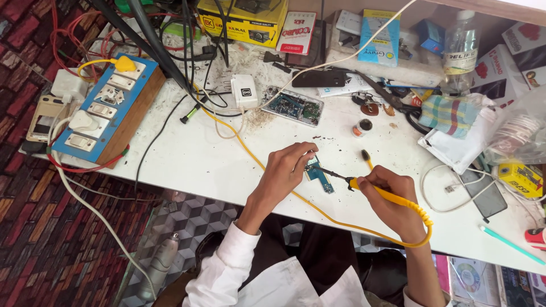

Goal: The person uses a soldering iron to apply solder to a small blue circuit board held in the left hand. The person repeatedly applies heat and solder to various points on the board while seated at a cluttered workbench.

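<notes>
White surface (187, 159) carries a blue switch board (102, 108) at its left edge. Near the front edge, the left hand (284, 173) pinches a small blue circuit board (319, 175); the right hand (389, 199) is closed around a yellow soldering iron (387, 196), its tip touching the circuit board.

Left hand (284, 170), white-sleeved forearm rising from 7 o'clock, fingers (304, 152) curled and pinched at 2 o'clock; right hand (389, 196), bare forearm from 5 o'clock, closed in pen-grip, pointing toward 10 o'clock.
</notes>
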